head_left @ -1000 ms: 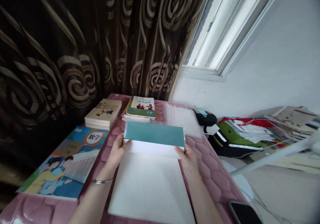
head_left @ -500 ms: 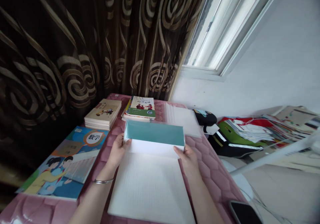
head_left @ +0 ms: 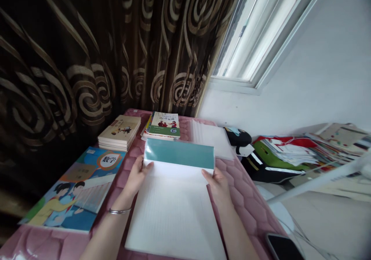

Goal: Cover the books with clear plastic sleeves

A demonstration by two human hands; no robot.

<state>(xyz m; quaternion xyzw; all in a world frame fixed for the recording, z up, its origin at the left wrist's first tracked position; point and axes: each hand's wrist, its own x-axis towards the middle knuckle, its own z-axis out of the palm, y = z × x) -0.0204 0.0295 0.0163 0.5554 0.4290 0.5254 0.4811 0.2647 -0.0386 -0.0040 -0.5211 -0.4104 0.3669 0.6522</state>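
A book (head_left: pixel 179 154) with a glossy teal upper part and a white lower strip is between my hands, tilted up at its far end. My left hand (head_left: pixel 139 174) pinches its left edge, thumb on the white strip; a silver bangle circles that wrist. At the right edge, my right hand (head_left: pixel 216 179) grips it the same way. Below and nearer me lies a broad white surface (head_left: pixel 175 217) with faint lines; whether it joins the book I cannot tell. To the left rests a blue textbook (head_left: pixel 78 190) with cartoon children on its cover.
The pink quilted table cover (head_left: pixel 246 198) carries a stack of beige books (head_left: pixel 120 130), another book pile (head_left: pixel 165 124) and translucent plastic sheets (head_left: pixel 213 138). A phone (head_left: pixel 284 247) lies at the near right edge. Papers and bags (head_left: pixel 278 153) crowd the right, below the window.
The far end of the teal part has lifted and tilted very slightly, and its shine has shifted. Both hands keep their grip in nearly the same place.
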